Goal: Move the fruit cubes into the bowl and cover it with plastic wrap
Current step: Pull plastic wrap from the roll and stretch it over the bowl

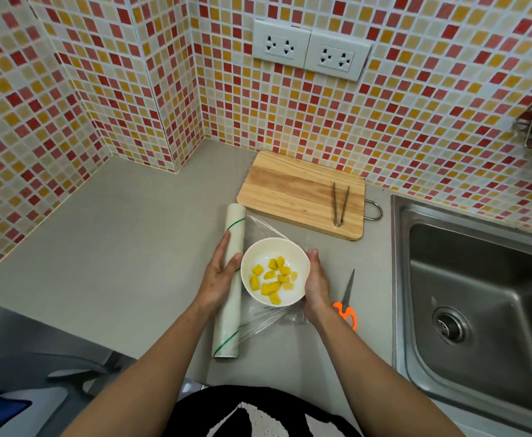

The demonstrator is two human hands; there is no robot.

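L hand (219,279), fingers straight & together, rests on plastic wrap roll (227,329) near countertop (116,247) front edge. White bowl (260,251) w/ yellow fruit cubes (271,283) sits on pulled-out film (260,323), touching roll. R hand (316,287) fingers curl round bowl's right wall. Orange-handled scissors (348,299) just beyond, by sink-side edge.

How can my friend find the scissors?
Find the steel sink on the right. On the grey counter just left of it lie the orange-handled scissors, beside the right hand holding the white round bowl. Only they have bright orange handles.

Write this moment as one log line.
cubes in bowl | wrap sheet under bowl | left hand presses roll | right hand cups bowl
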